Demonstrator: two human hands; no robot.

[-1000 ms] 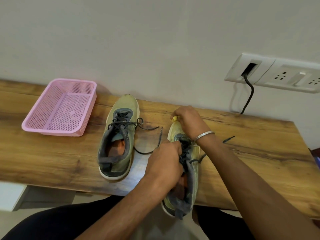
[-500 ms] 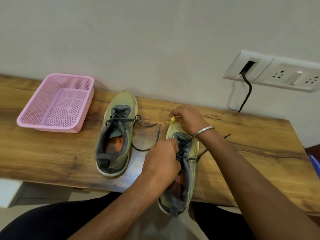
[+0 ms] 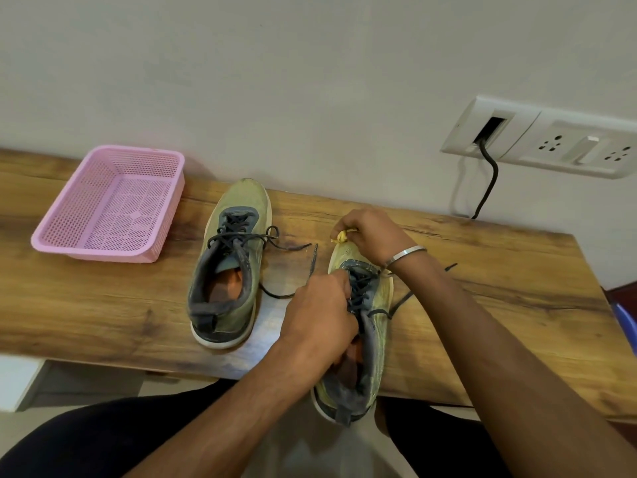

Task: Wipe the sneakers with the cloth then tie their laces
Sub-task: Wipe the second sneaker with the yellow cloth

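Two olive-green sneakers with grey collars and dark laces lie on a wooden table (image 3: 499,305). The left sneaker (image 3: 229,267) rests flat, its laces loose and trailing to the right. The right sneaker (image 3: 365,339) hangs with its heel over the table's front edge. My left hand (image 3: 319,319) grips this sneaker at the tongue and laces. My right hand (image 3: 370,232) presses a bunched yellow cloth (image 3: 341,236) against its toe; most of the cloth is hidden in the fist.
A pink mesh plastic basket (image 3: 110,208) stands at the table's left rear. A white wall socket panel (image 3: 551,143) with a black cable hanging from it sits at the upper right. My dark-clad legs are below the table's front edge.
My right hand with the cloth has shifted slightly over the toe of the right sneaker. The left hand keeps its grip. The view has drifted a little.
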